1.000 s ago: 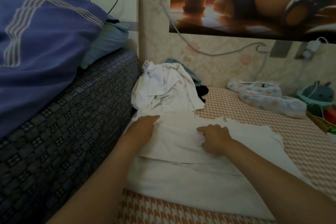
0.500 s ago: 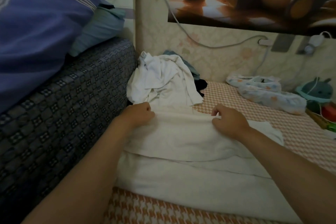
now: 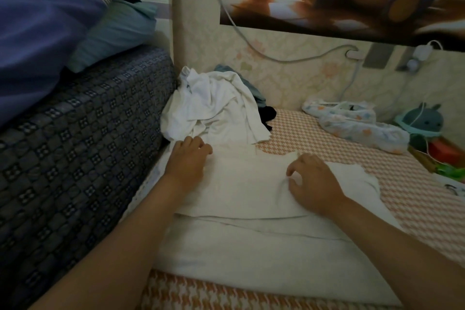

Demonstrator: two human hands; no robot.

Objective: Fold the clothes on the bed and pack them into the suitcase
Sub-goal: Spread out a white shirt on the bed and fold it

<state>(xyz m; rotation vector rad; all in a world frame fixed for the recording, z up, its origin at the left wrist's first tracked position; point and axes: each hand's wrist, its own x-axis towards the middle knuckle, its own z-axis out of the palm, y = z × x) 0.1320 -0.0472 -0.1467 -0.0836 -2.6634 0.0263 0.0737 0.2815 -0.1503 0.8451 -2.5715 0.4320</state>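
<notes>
A white garment [image 3: 239, 189] lies part-folded on the houndstooth bed sheet [image 3: 327, 141] before you. Your left hand [image 3: 187, 161] curls its fingers over the far edge, likely to fold it. Your right hand [image 3: 314, 184] rests on the cloth with fingers curled; whether it pinches is unclear. A pile of unfolded clothes [image 3: 214, 111] waits behind.

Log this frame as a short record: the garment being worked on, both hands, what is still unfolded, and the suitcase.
garment: white garment, flat on the bed, partly folded over itself
left: left hand curled at the garment's far left edge; grip unclear
right: right hand on the upper layer, apparently pinching the cloth
unfolded: crumpled pile of clothes just beyond the hands
suitcase: not in view
</notes>
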